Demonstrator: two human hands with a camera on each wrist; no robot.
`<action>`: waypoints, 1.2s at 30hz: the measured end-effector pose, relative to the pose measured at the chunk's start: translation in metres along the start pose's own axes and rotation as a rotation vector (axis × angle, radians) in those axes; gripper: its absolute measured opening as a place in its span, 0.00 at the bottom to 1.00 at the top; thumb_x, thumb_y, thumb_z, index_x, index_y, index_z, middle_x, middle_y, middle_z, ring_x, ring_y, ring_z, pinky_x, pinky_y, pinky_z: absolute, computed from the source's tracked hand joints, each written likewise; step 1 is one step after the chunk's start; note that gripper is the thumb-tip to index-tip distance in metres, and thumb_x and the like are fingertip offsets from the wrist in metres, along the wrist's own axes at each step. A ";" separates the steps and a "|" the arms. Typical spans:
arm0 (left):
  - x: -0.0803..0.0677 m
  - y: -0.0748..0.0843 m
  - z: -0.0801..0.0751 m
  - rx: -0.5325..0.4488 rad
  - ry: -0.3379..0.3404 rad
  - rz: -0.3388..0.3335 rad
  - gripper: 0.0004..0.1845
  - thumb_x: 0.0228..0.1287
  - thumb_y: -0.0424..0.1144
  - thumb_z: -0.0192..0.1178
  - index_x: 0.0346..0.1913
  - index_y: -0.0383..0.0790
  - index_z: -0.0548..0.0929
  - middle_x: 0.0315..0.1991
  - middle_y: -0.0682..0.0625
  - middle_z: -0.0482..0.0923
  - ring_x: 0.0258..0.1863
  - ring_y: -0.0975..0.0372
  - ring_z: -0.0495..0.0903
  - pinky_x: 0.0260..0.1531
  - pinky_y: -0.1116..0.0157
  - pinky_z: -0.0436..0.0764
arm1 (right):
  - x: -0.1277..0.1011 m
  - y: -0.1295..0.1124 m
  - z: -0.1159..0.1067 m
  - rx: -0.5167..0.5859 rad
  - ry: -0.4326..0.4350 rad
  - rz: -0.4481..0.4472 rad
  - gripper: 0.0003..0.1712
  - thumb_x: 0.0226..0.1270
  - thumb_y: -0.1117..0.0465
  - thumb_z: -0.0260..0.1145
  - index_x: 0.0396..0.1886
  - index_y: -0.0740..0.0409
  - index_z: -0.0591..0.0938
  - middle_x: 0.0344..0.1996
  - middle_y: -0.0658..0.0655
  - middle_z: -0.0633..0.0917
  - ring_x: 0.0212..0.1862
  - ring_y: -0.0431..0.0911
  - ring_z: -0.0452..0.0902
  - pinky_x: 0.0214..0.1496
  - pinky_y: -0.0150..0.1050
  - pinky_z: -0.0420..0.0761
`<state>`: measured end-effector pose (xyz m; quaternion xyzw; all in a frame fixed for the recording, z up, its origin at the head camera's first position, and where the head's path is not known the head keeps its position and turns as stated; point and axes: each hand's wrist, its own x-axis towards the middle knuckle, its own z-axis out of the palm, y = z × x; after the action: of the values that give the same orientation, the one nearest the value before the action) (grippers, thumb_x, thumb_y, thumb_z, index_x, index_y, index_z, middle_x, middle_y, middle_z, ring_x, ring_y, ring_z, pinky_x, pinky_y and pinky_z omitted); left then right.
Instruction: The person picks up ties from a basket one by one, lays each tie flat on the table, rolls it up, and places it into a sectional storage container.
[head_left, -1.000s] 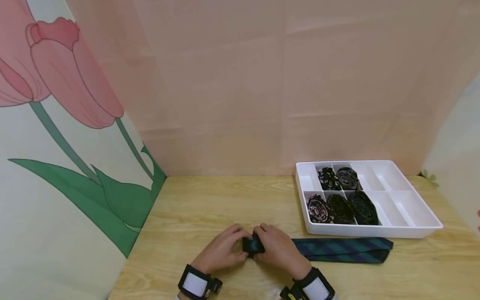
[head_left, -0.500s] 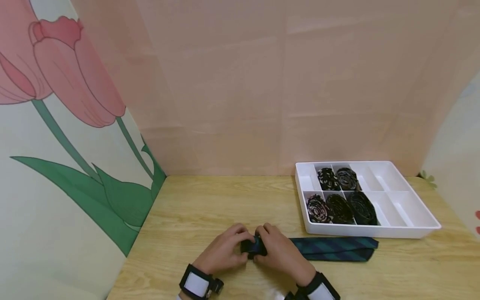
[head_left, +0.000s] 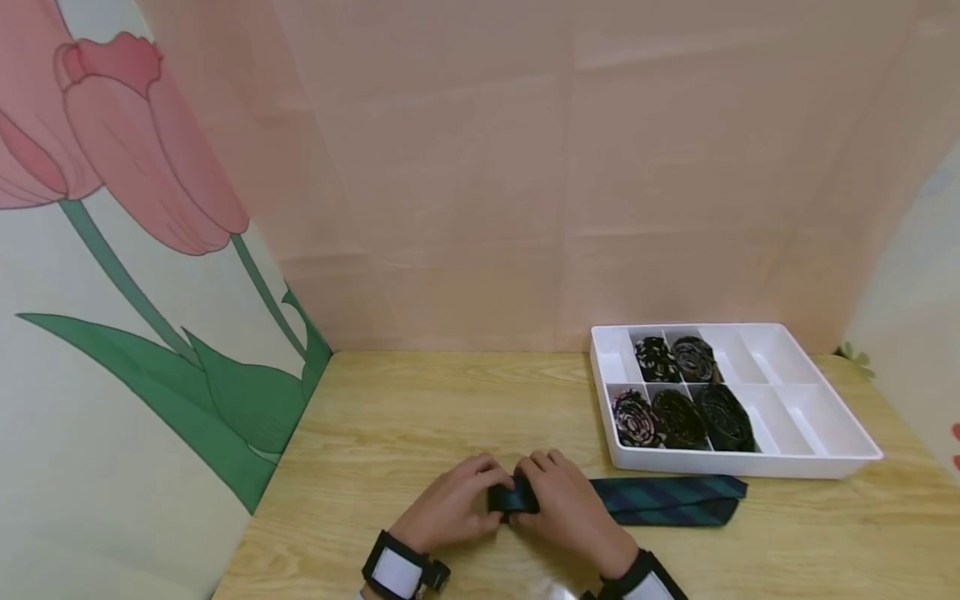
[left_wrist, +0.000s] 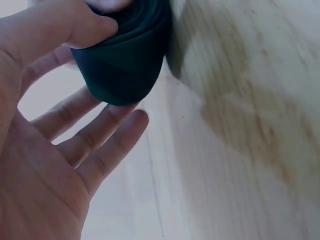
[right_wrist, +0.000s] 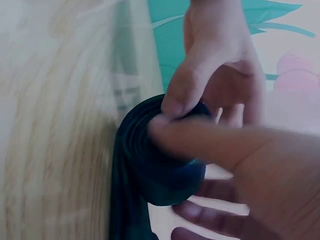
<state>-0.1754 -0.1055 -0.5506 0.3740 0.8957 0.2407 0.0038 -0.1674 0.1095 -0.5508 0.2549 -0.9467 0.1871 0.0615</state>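
A dark green and navy striped necktie (head_left: 667,501) lies partly rolled on the table, its flat tail stretching to the right. My left hand (head_left: 457,507) pinches the left side of the rolled part (left_wrist: 125,65), thumb on the coil's edge and fingers on the far side. From the right, my right hand (head_left: 562,508) grips the same roll, its thumb over the spiral edge (right_wrist: 137,145) in the right wrist view. The two hands nearly meet around the roll and hide part of it in the head view.
A white divided tray (head_left: 750,467) stands at the back right, behind the tie's tail. Several rolled dark neckties (head_left: 678,418) sit in its left and middle compartments. A wooden table (head_left: 420,408) spreads beneath, with a pinkish backdrop (head_left: 450,208) behind it.
The tie's free tail has shortened, its right end sliding left toward the hands. The roll and both hands have shifted slightly to the right. The tray stays in place.
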 end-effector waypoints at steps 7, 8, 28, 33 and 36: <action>0.000 0.001 0.003 0.015 0.003 0.013 0.24 0.58 0.49 0.68 0.58 0.67 0.74 0.53 0.65 0.70 0.48 0.73 0.73 0.48 0.73 0.77 | -0.001 -0.001 -0.006 0.016 -0.029 0.000 0.28 0.40 0.44 0.80 0.41 0.46 0.80 0.36 0.45 0.79 0.37 0.42 0.68 0.40 0.39 0.73; 0.000 0.001 0.004 0.016 -0.001 0.012 0.25 0.58 0.49 0.68 0.58 0.67 0.73 0.53 0.65 0.70 0.49 0.73 0.73 0.49 0.73 0.77 | -0.001 0.000 -0.006 0.007 -0.033 -0.001 0.28 0.39 0.45 0.81 0.40 0.46 0.80 0.36 0.45 0.79 0.36 0.42 0.68 0.40 0.39 0.73; 0.000 0.008 -0.002 0.004 0.008 -0.007 0.27 0.55 0.46 0.69 0.58 0.65 0.74 0.52 0.65 0.70 0.49 0.73 0.72 0.49 0.71 0.77 | -0.009 0.000 -0.006 0.099 -0.096 0.037 0.30 0.43 0.44 0.79 0.45 0.46 0.76 0.36 0.45 0.79 0.34 0.40 0.73 0.34 0.37 0.73; 0.001 0.009 -0.002 -0.015 -0.004 -0.001 0.25 0.55 0.45 0.69 0.56 0.63 0.73 0.53 0.65 0.69 0.49 0.72 0.73 0.50 0.73 0.77 | -0.010 0.002 -0.004 0.088 -0.088 0.034 0.32 0.43 0.43 0.80 0.47 0.47 0.77 0.37 0.45 0.77 0.36 0.40 0.72 0.36 0.38 0.75; 0.000 0.008 -0.002 0.015 0.022 0.006 0.21 0.55 0.45 0.68 0.51 0.64 0.76 0.49 0.65 0.69 0.45 0.72 0.73 0.46 0.74 0.76 | -0.009 0.004 -0.004 0.102 -0.077 0.026 0.31 0.44 0.41 0.78 0.47 0.45 0.78 0.38 0.44 0.75 0.37 0.38 0.71 0.37 0.36 0.74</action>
<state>-0.1705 -0.1015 -0.5452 0.3742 0.8962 0.2380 -0.0097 -0.1612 0.1183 -0.5506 0.2523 -0.9408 0.2260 0.0096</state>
